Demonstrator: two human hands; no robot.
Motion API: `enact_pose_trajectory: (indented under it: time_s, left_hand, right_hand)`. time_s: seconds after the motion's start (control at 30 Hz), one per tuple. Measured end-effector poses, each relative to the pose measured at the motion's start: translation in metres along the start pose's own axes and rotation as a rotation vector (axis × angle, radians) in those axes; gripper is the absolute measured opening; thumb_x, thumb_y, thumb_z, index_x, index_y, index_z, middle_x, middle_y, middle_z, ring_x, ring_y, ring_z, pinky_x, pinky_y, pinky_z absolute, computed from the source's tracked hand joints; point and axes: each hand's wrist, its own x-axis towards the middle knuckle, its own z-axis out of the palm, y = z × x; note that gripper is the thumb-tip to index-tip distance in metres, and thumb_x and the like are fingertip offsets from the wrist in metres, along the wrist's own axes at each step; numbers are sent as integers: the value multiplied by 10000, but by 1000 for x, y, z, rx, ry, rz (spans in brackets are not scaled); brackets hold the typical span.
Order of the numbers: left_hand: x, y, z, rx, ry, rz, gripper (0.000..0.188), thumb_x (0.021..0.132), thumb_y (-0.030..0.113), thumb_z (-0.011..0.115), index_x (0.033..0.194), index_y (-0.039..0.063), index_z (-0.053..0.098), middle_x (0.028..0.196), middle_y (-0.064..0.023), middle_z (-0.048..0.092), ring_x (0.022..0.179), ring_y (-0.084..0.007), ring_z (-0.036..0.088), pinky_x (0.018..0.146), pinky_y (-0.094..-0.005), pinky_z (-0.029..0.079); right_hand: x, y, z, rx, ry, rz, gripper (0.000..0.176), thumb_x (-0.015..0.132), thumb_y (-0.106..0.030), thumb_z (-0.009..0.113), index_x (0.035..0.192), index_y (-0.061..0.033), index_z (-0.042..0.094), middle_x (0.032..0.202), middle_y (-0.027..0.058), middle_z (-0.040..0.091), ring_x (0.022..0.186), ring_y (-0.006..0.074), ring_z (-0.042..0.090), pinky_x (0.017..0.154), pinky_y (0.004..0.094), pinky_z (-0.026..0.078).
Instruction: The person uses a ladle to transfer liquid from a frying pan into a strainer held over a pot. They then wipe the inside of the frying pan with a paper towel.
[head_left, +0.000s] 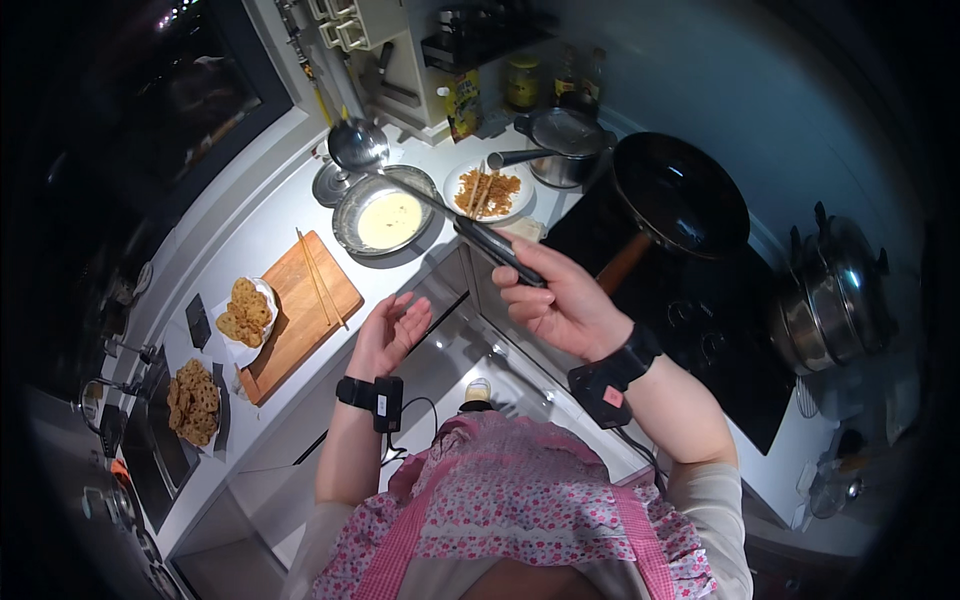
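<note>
My right hand (564, 298) grips the black handle of a metal ladle (358, 144). The ladle's shaft slants up and left, and its head hangs over the far side of a metal bowl (341, 238). Pale yellow batter (388, 220) with a few brown specks lies in that bowl. Fingers loosely curled and palm turned up, my left hand (391, 334) is empty just off the counter's front edge. Nearest to it is a wooden cutting board (289, 319) with a pair of chopsticks (315, 277) across it.
Fried lotus root slices fill a paper-lined dish (246, 311) and a second dish (195, 401) near the sink (154, 442). A plate of fried crumbs (489, 191) stands beside a lidded pot (562, 146). A wok (679, 195) and a steamer pot (825, 300) sit by the black cooktop (675, 352).
</note>
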Motion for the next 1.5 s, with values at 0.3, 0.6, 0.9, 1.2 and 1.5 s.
enact_pose_trajectory:
  time_s: [0.3,0.6,0.9,1.2,1.5]
  left_hand:
    - [-6,4,-21,-26,27,-8,227,930,207,419,1005,-4,457,982,-219,572,931,-308,596,866,-412,496]
    - [13,12,-7,36,53,-64,307,944,212,374,1043,-58,483,1012,-236,576,921,-308,604,870,-401,499]
    - [38,24,11,127,40,-105,298,953,220,362,1102,-27,436,1037,-203,535,981,-289,576,878,-400,496]
    - [74,32,17,177,23,-138,248,940,223,394,1078,18,411,1044,-186,492,995,-297,559,899,-410,486]
    - [103,46,46,330,-55,-116,280,930,222,419,1133,29,408,1050,-174,516,961,-271,578,862,-385,511]
  right_hand:
    - [25,9,-86,-299,273,-175,423,938,-119,427,1348,-95,324,860,60,505,541,42,376,518,171,391]
    - [55,25,-156,-488,401,-471,498,918,-121,468,1379,-79,285,863,52,539,565,53,446,552,207,442]
    - [56,-12,-200,-1556,680,-801,493,843,-46,515,1317,-122,403,1003,127,514,679,238,562,602,310,473]
    - [41,-42,-222,-2049,654,-691,476,818,5,523,1280,-68,431,905,169,456,773,331,531,675,374,450]
    - [37,-41,-240,-2392,858,-509,574,791,47,468,1326,-147,392,964,134,462,919,282,518,772,356,476]
